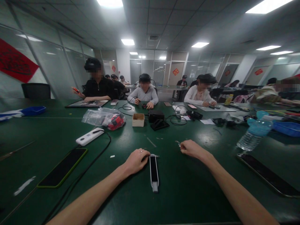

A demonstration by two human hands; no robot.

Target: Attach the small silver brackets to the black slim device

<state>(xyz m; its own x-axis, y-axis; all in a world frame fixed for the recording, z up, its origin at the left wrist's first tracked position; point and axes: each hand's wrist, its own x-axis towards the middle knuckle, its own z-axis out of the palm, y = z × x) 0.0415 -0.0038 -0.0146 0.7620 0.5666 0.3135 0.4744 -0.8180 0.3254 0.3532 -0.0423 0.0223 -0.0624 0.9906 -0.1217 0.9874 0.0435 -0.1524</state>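
My left hand rests on the table with its fingers curled together at the top end of a slim black object with a pale metallic edge. The object lies lengthwise in front of me, with a pale tab at its near end. A thin small piece sticks out to the right of its top end. To the right, my right hand is closed in a pinch on a small metal chain, whose loose end points left. Its fingertips are partly hidden behind the hand.
A green-edged phone and a white power strip with a black cable lie left. A small box and plastic bag stand ahead. Right are a water bottle and another phone. Several people sit across the green table.
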